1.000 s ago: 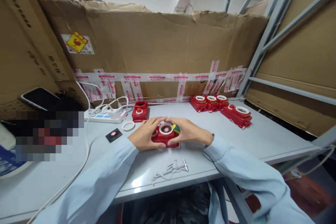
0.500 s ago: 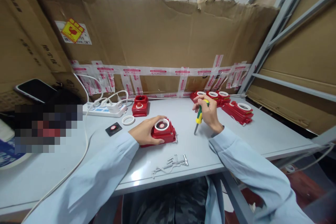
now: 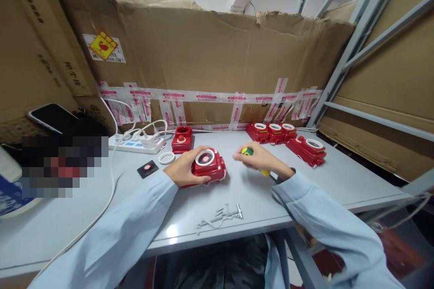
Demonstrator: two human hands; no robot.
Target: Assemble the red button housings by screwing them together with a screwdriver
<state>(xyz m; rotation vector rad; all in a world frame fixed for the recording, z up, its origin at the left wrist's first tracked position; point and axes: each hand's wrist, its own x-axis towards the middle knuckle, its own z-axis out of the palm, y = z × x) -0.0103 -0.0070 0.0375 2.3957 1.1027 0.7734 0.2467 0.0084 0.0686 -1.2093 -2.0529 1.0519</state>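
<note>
The left hand (image 3: 182, 170) is wrapped round the near side of a red unit (image 3: 208, 165), fingers curled under it and thumb up by its white-rimmed face. The unit sits tipped on the table (image 3: 315, 185), a little left of the middle, face angled up toward the person. The right hand (image 3: 260, 159) is closed in a fist round a screwdriver (image 3: 247, 151). Its green-and-yellow butt pokes out toward the unit and the rest runs back under the palm toward the sleeve. Hand and unit are near but apart. To my eye the unit is being steadied with the tool not yet put to it. The butt leads, so the tool would want turning round in the fingers before its tip could meet anything. There's bare table between the hands and off to the right. Screws (image 3: 222, 216) lie loose near the front edge, between the sleeves, and would be easy to sweep off. A ring (image 3: 166, 158) and a black card (image 3: 147, 168) crowd the left hand's far side, with a power strip (image 3: 135, 145) behind. Spare units (image 3: 274, 132) line the back right against the cardboard (image 3: 203, 54).
</note>
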